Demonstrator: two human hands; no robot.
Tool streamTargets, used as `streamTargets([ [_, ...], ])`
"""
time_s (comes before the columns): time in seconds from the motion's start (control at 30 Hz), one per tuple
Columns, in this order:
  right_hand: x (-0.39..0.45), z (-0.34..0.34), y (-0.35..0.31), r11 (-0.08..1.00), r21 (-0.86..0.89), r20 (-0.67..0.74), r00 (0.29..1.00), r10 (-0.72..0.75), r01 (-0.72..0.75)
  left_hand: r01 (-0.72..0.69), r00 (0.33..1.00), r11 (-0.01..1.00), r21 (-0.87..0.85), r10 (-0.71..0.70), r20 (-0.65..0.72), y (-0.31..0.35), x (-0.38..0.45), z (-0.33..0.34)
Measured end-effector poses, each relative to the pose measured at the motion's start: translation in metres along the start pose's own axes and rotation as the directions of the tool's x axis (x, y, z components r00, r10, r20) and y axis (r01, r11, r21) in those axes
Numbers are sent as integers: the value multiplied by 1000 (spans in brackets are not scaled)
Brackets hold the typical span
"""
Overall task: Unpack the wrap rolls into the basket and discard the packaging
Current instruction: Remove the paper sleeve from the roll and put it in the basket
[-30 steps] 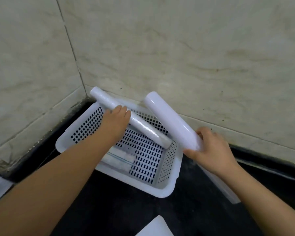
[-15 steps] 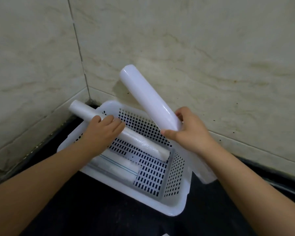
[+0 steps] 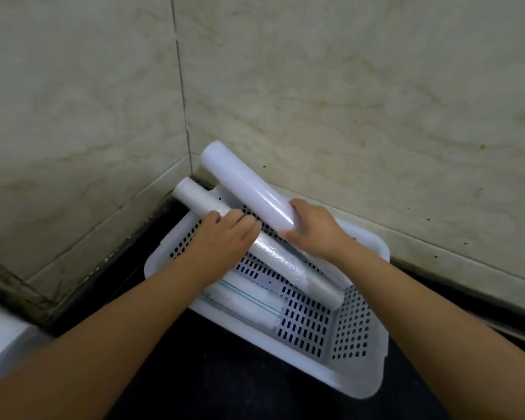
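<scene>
Reaching forward over a dark counter, two bare forearms meet above a white perforated basket set in the corner of marbled wall tiles. Nearest in the basket lies a wrapped roll with thin blue lines on it; no writing can be read. The left hand rests palm-down, fingers curled over a long thin roll slanting across the basket, its far end past the rim. Beyond, the right hand grips the near end of a thicker white roll, tilted toward the corner.
</scene>
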State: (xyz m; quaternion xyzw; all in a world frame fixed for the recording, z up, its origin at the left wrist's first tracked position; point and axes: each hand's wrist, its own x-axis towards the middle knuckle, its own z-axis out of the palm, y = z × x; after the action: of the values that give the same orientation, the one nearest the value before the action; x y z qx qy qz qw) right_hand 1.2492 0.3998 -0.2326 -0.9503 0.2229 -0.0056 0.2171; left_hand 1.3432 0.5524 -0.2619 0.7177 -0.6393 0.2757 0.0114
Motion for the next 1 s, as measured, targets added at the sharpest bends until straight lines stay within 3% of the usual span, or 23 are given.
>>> streamTargets([
  [0.1,1,13,6,999,-37,41,999,-24,26,2,998,1000,-8,-3,-61,0,0,6],
  [0.27,-9,34,17,990,-94,99,991,-92,101,8,997,1000,-4,-8,81,2,-5,-1],
  [0.37,-14,37,13,988,-116,136,987,-88,104,74,994,996,-43,-71,78,2,-5,-6],
  [0.43,-59,9,40,993,-113,-17,999,40,-42,-91,995,992,-88,95,40,33,28,-27],
  [0.57,-56,23,39,982,-190,69,998,2,11,9,982,995,-99,10,186,30,16,-24],
  [0.7,-51,6,35,975,-221,48,999,8,3,103,948,994,-26,-90,306,16,24,-22],
  [0.83,-101,-27,47,978,-199,-49,998,48,-57,141,910,990,21,-138,391,47,30,-48],
  [0.93,-151,-51,61,982,-161,-143,987,79,-102,141,910,988,-60,-106,402,86,41,-69],
  [1.0,-190,-66,76,986,-107,-206,973,100,-124,171,868,979,-111,-96,487,120,52,-82],
])
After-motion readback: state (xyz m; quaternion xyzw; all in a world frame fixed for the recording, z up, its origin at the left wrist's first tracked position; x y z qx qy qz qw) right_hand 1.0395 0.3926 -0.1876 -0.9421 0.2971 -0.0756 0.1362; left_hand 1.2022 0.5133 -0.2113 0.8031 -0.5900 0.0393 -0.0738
